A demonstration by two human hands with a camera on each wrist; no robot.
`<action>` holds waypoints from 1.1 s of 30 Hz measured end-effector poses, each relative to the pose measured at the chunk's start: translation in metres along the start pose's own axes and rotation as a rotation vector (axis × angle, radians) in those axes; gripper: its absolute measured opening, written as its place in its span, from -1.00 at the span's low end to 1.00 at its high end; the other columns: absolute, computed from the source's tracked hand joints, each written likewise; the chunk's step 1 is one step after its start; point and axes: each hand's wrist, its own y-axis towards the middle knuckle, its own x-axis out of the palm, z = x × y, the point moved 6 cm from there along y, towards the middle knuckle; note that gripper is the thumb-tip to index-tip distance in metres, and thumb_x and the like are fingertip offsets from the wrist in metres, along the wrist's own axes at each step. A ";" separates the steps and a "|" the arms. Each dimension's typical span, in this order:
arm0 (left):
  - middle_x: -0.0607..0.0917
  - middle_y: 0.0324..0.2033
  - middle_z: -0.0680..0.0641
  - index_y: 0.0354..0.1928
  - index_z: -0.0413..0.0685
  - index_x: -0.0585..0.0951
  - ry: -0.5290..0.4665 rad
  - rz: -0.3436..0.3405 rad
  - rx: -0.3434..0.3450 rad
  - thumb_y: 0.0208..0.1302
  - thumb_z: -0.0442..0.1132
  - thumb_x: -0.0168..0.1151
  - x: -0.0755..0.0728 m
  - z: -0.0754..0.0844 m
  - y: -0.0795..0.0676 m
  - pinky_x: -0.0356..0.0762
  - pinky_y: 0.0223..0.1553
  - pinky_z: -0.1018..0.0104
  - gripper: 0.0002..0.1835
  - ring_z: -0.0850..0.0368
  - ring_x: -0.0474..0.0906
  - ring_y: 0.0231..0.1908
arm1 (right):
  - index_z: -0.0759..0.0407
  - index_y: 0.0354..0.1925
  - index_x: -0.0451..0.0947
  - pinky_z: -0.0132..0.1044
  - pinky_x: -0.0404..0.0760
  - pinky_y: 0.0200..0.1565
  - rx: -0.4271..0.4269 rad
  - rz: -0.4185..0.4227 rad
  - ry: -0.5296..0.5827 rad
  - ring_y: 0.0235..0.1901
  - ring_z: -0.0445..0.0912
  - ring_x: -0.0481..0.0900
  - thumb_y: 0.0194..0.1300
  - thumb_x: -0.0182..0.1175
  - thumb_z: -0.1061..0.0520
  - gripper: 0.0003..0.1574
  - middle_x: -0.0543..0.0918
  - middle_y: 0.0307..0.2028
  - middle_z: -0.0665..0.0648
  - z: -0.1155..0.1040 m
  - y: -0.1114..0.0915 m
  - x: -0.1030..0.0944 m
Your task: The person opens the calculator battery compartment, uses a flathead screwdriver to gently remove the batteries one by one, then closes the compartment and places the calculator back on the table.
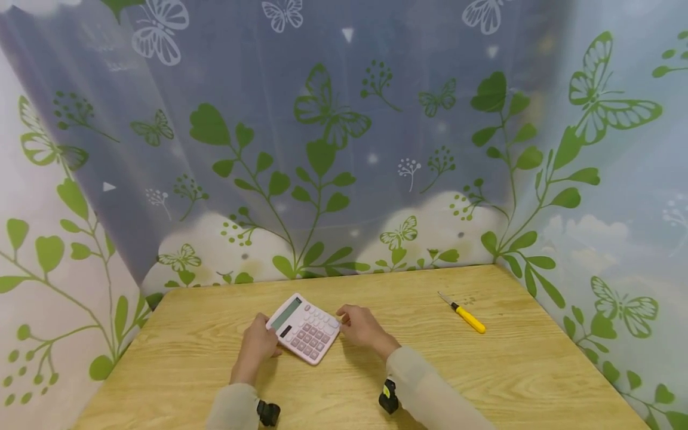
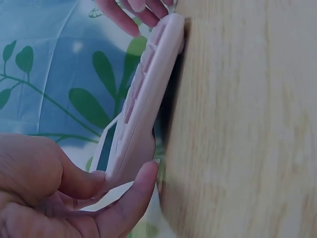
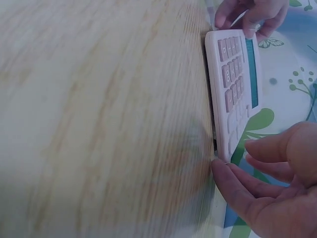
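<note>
The calculator (image 1: 309,334) is between the two grips at the table (image 1: 204,322), screen end higher than the keys. The left grip (image 1: 258,340) pinches a screen-end corner, thumb on the face; the right grip (image 1: 362,326) is loosely spread, fingertips at the diagonally opposite corner, thumb apart. Steady handling calls for light left thumb pressure on the frame, off the screen, while the right fingertips support the edge, clear of the keys.
</note>
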 end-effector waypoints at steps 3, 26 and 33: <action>0.53 0.00 -0.54 0.26 -0.42 0.27 -0.055 -0.021 -0.016 0.53 -0.45 -0.17 0.002 0.001 0.000 0.78 -0.40 0.26 -0.66 -0.04 0.71 -0.35 | 0.39 0.12 0.58 -0.06 0.74 -0.05 -0.004 -0.010 -0.001 -0.08 0.09 0.69 0.39 0.22 0.32 -0.65 0.72 -0.11 0.29 0.000 0.001 0.001; 0.64 -0.20 -0.50 0.17 -0.47 0.33 -0.124 0.024 0.110 0.48 -0.47 -0.16 -0.004 0.026 -0.009 0.81 -0.38 0.09 -0.70 -0.15 0.73 -0.44 | 0.40 0.11 0.60 -0.02 0.70 0.05 -0.031 -0.077 0.010 -0.06 0.06 0.64 0.21 0.40 0.29 -0.51 0.70 -0.03 0.32 -0.006 0.000 0.004; 0.64 -0.30 -0.34 0.15 -0.45 0.37 -0.095 0.032 0.120 0.51 -0.42 -0.09 -0.007 0.033 -0.010 0.77 -0.40 0.14 -0.72 -0.09 0.70 -0.47 | 0.39 0.12 0.60 0.07 0.66 0.18 -0.017 -0.101 0.002 0.04 0.12 0.64 0.14 0.42 0.29 -0.45 0.69 0.03 0.34 -0.007 -0.001 0.004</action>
